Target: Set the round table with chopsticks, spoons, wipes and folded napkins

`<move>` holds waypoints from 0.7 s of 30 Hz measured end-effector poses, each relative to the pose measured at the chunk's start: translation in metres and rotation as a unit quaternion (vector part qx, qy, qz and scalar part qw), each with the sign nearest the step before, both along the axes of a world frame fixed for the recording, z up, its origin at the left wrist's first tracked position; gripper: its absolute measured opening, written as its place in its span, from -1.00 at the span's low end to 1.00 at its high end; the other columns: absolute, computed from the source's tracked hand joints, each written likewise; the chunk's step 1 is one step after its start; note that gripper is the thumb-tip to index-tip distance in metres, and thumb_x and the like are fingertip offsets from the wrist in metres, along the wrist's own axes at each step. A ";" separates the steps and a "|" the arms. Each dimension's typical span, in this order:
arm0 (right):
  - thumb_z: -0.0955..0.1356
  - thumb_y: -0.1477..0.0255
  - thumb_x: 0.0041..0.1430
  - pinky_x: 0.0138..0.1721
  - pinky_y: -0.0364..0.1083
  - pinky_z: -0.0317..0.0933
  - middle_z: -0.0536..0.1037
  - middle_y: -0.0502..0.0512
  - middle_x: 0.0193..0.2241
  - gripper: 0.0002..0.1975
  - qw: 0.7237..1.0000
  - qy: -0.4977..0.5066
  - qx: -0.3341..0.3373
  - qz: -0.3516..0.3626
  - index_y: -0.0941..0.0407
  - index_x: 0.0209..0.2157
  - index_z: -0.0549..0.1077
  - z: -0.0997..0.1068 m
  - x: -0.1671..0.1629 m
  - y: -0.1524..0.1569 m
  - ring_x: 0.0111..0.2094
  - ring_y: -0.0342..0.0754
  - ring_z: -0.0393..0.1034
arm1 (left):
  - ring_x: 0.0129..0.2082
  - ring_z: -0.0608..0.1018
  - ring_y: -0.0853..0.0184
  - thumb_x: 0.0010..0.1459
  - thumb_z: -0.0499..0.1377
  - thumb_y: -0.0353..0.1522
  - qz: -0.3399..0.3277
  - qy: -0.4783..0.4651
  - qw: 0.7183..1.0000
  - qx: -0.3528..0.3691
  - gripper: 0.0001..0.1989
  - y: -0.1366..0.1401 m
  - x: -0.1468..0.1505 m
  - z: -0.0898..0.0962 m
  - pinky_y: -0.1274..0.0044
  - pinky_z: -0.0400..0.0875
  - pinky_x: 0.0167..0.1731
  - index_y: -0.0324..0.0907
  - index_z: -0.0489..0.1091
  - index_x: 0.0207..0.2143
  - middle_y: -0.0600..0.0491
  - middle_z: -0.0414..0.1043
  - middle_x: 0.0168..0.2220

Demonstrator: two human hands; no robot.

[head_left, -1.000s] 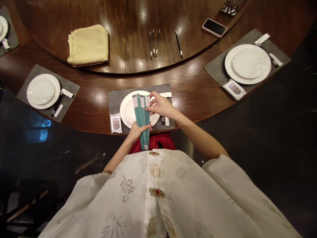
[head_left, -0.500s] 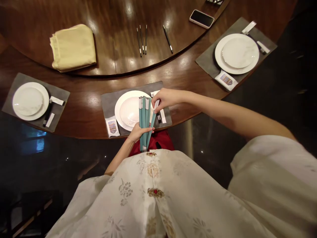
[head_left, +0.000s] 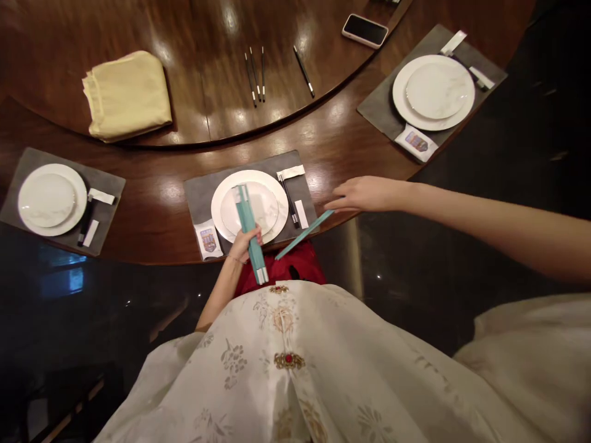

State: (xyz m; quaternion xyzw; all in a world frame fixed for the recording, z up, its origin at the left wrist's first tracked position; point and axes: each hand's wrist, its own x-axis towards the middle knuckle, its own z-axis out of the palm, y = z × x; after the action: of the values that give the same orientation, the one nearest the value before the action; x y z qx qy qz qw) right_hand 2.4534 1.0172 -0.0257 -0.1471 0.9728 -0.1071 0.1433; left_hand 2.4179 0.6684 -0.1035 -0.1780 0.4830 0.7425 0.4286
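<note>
My left hand [head_left: 244,245] is closed around a bundle of teal chopsticks [head_left: 247,212] with silvery ends. The bundle tilts over the right-centre of a white plate [head_left: 220,215] on the grey placemat [head_left: 196,194] in front of me. To the right, my right hand [head_left: 362,194] pinches the upper end of one or more teal chopsticks [head_left: 305,234], which slant down left past the table edge; I cannot tell how many. Between the hands, black chopsticks [head_left: 289,200] lie beside the plate on a white rest [head_left: 290,172], near a white paper strip [head_left: 301,213].
Similar settings have plates at left [head_left: 28,212] and right [head_left: 399,101]. On the raised round tabletop lie a folded yellow cloth [head_left: 129,95], several black chopsticks [head_left: 255,77] and a phone [head_left: 364,30]. A printed white packet [head_left: 209,240] lies at the placemat's front left corner.
My right hand has pulled teal chopsticks out of the bundle and moved right with them. The bundle in my left hand has shifted left and tilted.
</note>
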 end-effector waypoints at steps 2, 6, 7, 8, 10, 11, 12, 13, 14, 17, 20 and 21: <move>0.21 0.17 0.24 -0.25 -0.18 0.17 0.49 0.11 -0.36 -0.59 0.999 -0.040 -0.005 0.007 0.10 -0.07 0.49 -0.011 0.020 0.036 -0.30 -0.15 0.38 | -0.72 0.23 0.62 -0.14 0.34 -0.42 0.072 -0.018 0.997 0.029 -0.70 -0.019 -0.007 -0.006 0.73 0.19 -0.69 -0.22 0.21 -0.48 0.27 0.14 -0.67; 0.18 0.27 0.27 -0.15 -0.09 0.22 0.50 0.20 -0.19 -0.58 0.971 0.041 -0.038 -0.234 0.17 0.04 0.39 -0.064 0.051 0.034 -0.19 -0.02 0.39 | -0.73 0.18 0.66 -0.02 0.25 -0.50 0.202 -0.047 0.976 0.067 -0.69 -0.046 -0.021 -0.012 0.78 0.16 -0.68 -0.20 0.09 -0.53 0.29 0.04 -0.66; 0.17 0.30 0.28 -0.10 -0.08 0.22 0.49 0.22 -0.13 -0.59 0.954 0.055 -0.057 -0.289 0.19 0.05 0.38 -0.083 0.055 0.017 -0.13 0.00 0.38 | -0.73 0.18 0.66 0.00 0.23 -0.51 0.225 -0.046 0.971 0.073 -0.69 -0.049 -0.024 -0.012 0.78 0.17 -0.67 -0.20 0.08 -0.53 0.29 0.03 -0.66; 0.15 0.33 0.28 -0.06 -0.08 0.21 0.47 0.23 -0.09 -0.60 0.938 0.058 -0.075 -0.334 0.22 0.04 0.37 -0.102 0.058 -0.004 -0.10 0.00 0.37 | -0.73 0.18 0.67 0.02 0.22 -0.52 0.240 -0.044 0.967 0.075 -0.70 -0.050 -0.027 -0.011 0.78 0.18 -0.67 -0.20 0.07 -0.53 0.28 0.03 -0.66; 0.11 0.37 0.30 -0.06 -0.08 0.20 0.47 0.27 -0.09 -0.59 0.911 0.047 -0.080 -0.402 0.24 0.05 0.34 -0.135 0.059 -0.049 -0.10 0.01 0.36 | -0.73 0.18 0.66 0.02 0.22 -0.52 0.249 -0.039 0.965 0.072 -0.70 -0.050 -0.030 -0.008 0.78 0.19 -0.66 -0.20 0.08 -0.52 0.28 0.02 -0.65; 0.09 0.37 0.31 -0.09 -0.08 0.20 0.47 0.28 -0.11 -0.58 0.898 0.034 -0.069 -0.433 0.24 0.06 0.32 -0.149 0.058 -0.069 -0.11 0.02 0.37 | -0.73 0.18 0.66 0.01 0.23 -0.51 0.246 -0.036 0.966 0.064 -0.70 -0.048 -0.031 -0.006 0.77 0.19 -0.66 -0.20 0.08 -0.53 0.28 0.02 -0.65; 0.07 0.37 0.32 -0.12 -0.09 0.20 0.47 0.28 -0.13 -0.58 0.890 0.018 -0.060 -0.452 0.24 0.07 0.30 -0.159 0.057 -0.087 -0.13 0.02 0.37 | -0.73 0.18 0.66 -0.01 0.23 -0.51 0.240 -0.033 0.969 0.055 -0.70 -0.046 -0.031 -0.004 0.77 0.19 -0.67 -0.20 0.08 -0.53 0.28 0.03 -0.65; 0.06 0.37 0.33 -0.15 -0.10 0.20 0.47 0.27 -0.15 -0.58 0.883 0.001 -0.047 -0.466 0.23 0.08 0.29 -0.166 0.056 -0.100 -0.16 0.01 0.38 | -0.73 0.18 0.66 -0.02 0.24 -0.51 0.232 -0.029 0.971 0.045 -0.69 -0.044 -0.031 -0.003 0.76 0.19 -0.67 -0.20 0.09 -0.53 0.28 0.04 -0.66; 0.05 0.36 0.34 -0.18 -0.11 0.20 0.47 0.27 -0.16 -0.58 0.879 -0.018 -0.032 -0.475 0.22 0.09 0.27 -0.170 0.054 -0.110 -0.18 0.01 0.38 | -0.73 0.19 0.65 -0.04 0.25 -0.51 0.224 -0.025 0.974 0.035 -0.69 -0.043 -0.030 -0.002 0.76 0.19 -0.67 -0.21 0.09 -0.53 0.28 0.05 -0.66; 0.05 0.33 0.34 -0.24 -0.14 0.18 0.46 0.25 -0.19 -0.56 0.876 -0.054 0.018 -0.479 0.16 0.16 0.19 -0.171 0.048 -0.119 -0.25 -0.02 0.39 | -0.72 0.22 0.63 -0.09 0.27 -0.50 0.204 -0.016 0.979 0.013 -0.70 -0.038 -0.025 -0.002 0.75 0.20 -0.66 -0.20 0.13 -0.51 0.27 0.08 -0.66; 0.08 0.34 0.32 -0.27 -0.14 0.18 0.42 0.28 -0.19 -0.53 0.880 -0.067 0.062 -0.466 0.13 0.22 0.10 -0.164 0.042 -0.115 -0.22 0.00 0.37 | -0.71 0.23 0.62 -0.11 0.29 -0.49 0.191 -0.008 0.982 0.003 -0.72 -0.037 -0.019 -0.004 0.74 0.19 -0.66 -0.20 0.16 -0.49 0.27 0.09 -0.66; 0.10 0.35 0.31 -0.27 -0.14 0.19 0.41 0.30 -0.17 -0.52 0.883 -0.069 0.071 -0.459 0.13 0.22 0.10 -0.162 0.040 -0.114 -0.18 0.02 0.35 | -0.71 0.24 0.62 -0.11 0.29 -0.48 0.187 -0.006 0.982 0.002 -0.72 -0.037 -0.017 -0.005 0.74 0.19 -0.66 -0.20 0.17 -0.49 0.27 0.09 -0.66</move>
State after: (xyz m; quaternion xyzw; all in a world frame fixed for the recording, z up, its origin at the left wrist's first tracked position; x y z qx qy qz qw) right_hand 2.4936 0.9034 -0.1877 0.3345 0.9240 -0.1012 0.1554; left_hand 2.4006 0.6316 -0.1082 -0.2688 0.4374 0.8092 0.2856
